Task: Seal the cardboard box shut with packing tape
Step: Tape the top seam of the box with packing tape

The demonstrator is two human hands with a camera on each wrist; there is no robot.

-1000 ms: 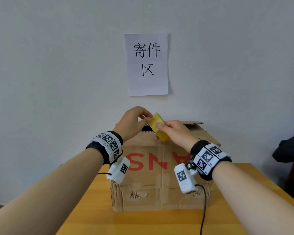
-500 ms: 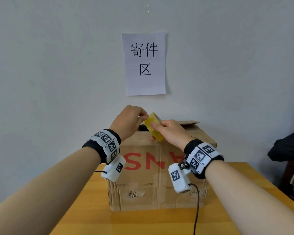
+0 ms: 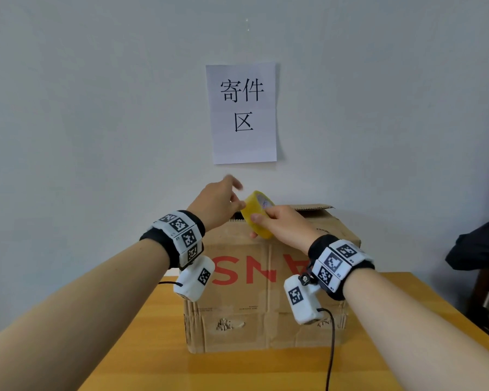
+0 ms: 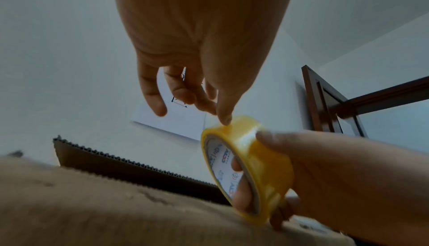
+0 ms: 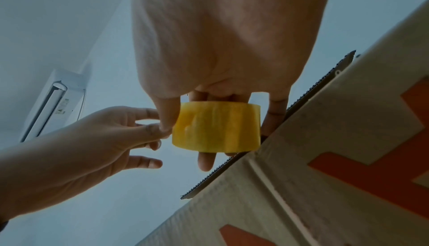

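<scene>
A brown cardboard box with red letters stands on the wooden table; its back flap sticks up. Above the box's top front edge my right hand grips a yellow roll of packing tape, thumb on the outer face and fingers through the core. My left hand is just left of the roll. Its thumb tip touches the roll's outer face, and its other fingers spread loosely, holding nothing. I cannot make out a loose tape end.
A paper sign hangs on the grey wall behind the box. A dark bundle lies at the right edge of view. A black cable trails from my right wrist across the table. An air conditioner is high on the wall.
My left hand's fingers have lifted and spread away from the roll, leaving the thumb on it. The right hand has turned the roll so its core shows.
</scene>
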